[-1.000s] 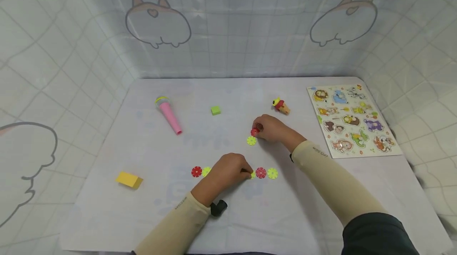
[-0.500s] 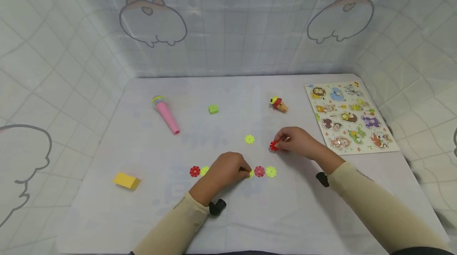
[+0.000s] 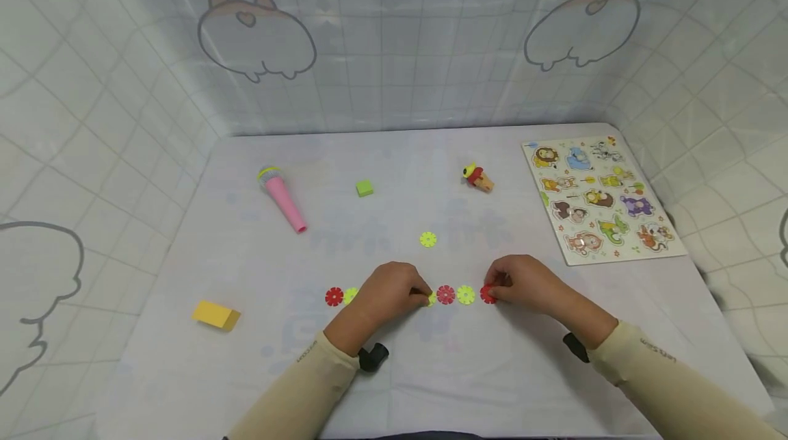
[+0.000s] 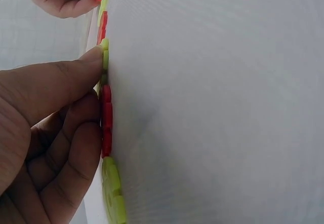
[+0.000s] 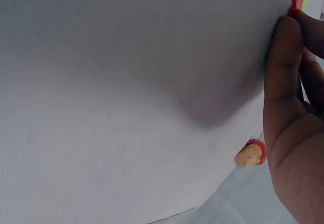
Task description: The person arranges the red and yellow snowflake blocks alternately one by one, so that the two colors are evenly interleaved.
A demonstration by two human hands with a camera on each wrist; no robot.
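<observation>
My right hand (image 3: 523,286) pinches a red snowflake disc (image 3: 488,294) btwn thumb & fingertips, holding it down at the table (image 3: 492,371) surface, just right of the row's last piece, a yellow-green disc (image 3: 466,294); touching it or a hair apart, can't tell from the head view. In the right wrist view only the disc's red edge (image 5: 295,1) shows past my thumb (image 5: 282,77), so the grip is mostly hidden there. My left hand (image 3: 388,296) is curled over the middle of the row, thumb & index pinching a yellow-green disc (image 3: 432,299) at its right fingertips; left wrist view shows the thumb (image 4: 61,84) pressed on that piece's edge (image 4: 105,57), w/ a red one (image 4: 106,120) under the fingers. Right of that hand, btwn my two hands, sits another red disc (image 3: 446,294). Left of my left hand, a red disc (image 3: 334,296) & a yellow-green one (image 3: 351,295) stick out from behind the knuckles. A loose yellow-green disc (image 3: 428,239) lies beyond both hands, apart from the row. Farther out: pink toy mic (image 3: 283,198) & green cube (image 3: 364,187) past my left hand, small red-yellow toy figure (image 3: 477,177) past my right, animal puzzle board (image 3: 600,197) off to the right, yellow block (image 3: 215,315) well left of my left hand.
</observation>
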